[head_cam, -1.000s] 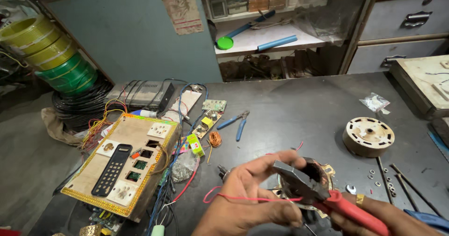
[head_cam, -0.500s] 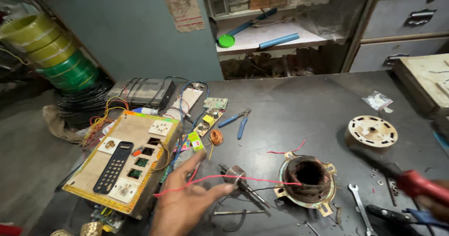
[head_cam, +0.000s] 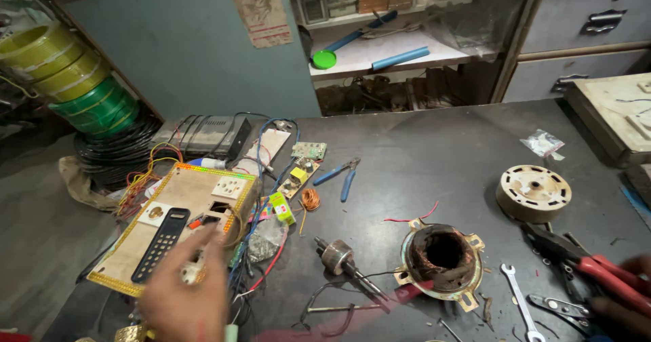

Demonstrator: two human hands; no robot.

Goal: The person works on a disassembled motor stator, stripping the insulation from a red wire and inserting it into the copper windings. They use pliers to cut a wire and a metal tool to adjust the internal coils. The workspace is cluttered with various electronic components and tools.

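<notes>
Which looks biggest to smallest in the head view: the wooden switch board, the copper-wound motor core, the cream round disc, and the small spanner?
1. Wooden switch board, clearly the largest.
2. Copper-wound motor core and cream round disc: these look much alike in size, so I would not rank them.
3. Small spanner, the thinnest and smallest.

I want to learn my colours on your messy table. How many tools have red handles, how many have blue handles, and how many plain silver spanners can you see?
Red-handled pliers, held in the right hand: 1
Blue-handled pliers: 1
Silver spanner: 1
Total: 3
The left hand holds none of these; it is blurred over the wooden board.
</notes>
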